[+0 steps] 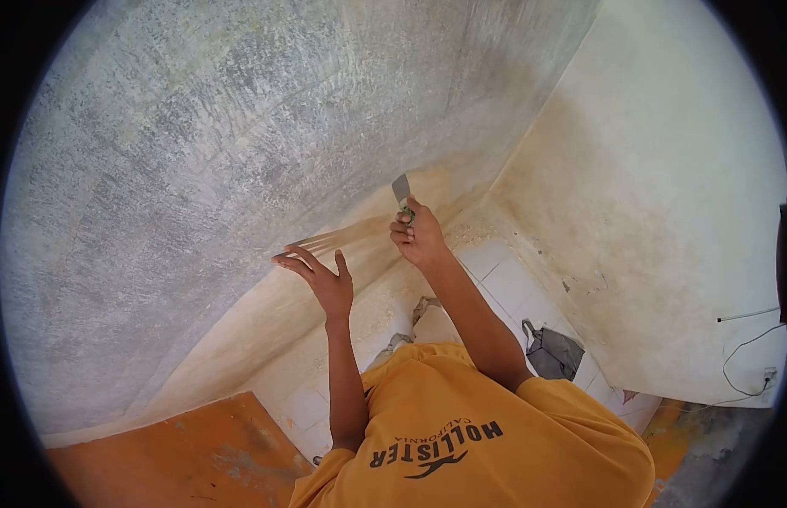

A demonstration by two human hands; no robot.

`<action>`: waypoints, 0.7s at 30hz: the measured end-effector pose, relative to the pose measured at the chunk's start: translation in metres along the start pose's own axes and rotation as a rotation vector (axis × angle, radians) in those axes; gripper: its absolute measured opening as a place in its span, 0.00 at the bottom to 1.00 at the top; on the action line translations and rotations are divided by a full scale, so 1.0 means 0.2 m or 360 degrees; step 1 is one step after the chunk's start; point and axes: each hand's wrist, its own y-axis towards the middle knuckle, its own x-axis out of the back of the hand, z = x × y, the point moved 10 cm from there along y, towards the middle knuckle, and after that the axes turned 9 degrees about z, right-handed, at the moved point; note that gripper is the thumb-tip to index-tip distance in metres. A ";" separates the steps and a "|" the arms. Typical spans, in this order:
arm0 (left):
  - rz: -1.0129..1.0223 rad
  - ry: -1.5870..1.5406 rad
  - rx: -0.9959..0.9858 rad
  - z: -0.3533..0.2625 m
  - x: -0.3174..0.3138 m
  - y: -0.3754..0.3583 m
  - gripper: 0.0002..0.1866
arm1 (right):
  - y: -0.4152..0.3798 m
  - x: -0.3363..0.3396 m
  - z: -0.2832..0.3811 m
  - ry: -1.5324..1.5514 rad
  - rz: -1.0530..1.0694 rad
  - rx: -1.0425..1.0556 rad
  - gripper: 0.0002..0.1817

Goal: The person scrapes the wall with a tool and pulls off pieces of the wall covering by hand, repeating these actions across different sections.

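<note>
My right hand (pixel 420 237) is wrapped round the handle of a scraper (pixel 401 187), whose flat grey blade points up at the wall (pixel 241 127). The blade lies close to a smooth beige patch low on that wall; whether it touches cannot be made out. My left hand (pixel 325 286) is spread, with its fingertips at the wall surface and nothing in its grasp. Higher up, the wall is rough and mottled grey and white. A beige band (pixel 241 339) of smoother surface runs along its lower part.
White floor tiles (pixel 503 275) lie below, with pale flakes along the wall's foot. A dark grey cloth or bag (pixel 556 353) rests on them. A second, stained wall (pixel 613 195) meets at the right, with a cable (pixel 725 372) on it. Orange flooring (pixel 190 457) shows at lower left.
</note>
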 end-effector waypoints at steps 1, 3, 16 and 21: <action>0.0001 0.0008 0.0010 0.01 0.00 0.00 0.53 | -0.04 -0.04 -0.03 -0.0025 0.0032 -0.0026 0.11; 0.0004 0.0025 0.0010 0.01 0.00 0.02 0.53 | -0.03 -0.04 -0.02 -0.0062 0.0021 -0.0016 0.11; 0.0015 -0.0014 0.0036 0.03 -0.01 0.00 0.54 | -0.04 -0.06 0.06 -0.0215 -0.0077 0.0041 0.11; 0.0006 0.0014 0.0013 0.03 -0.01 0.00 0.54 | -0.05 -0.08 0.06 -0.0251 -0.0097 0.0102 0.11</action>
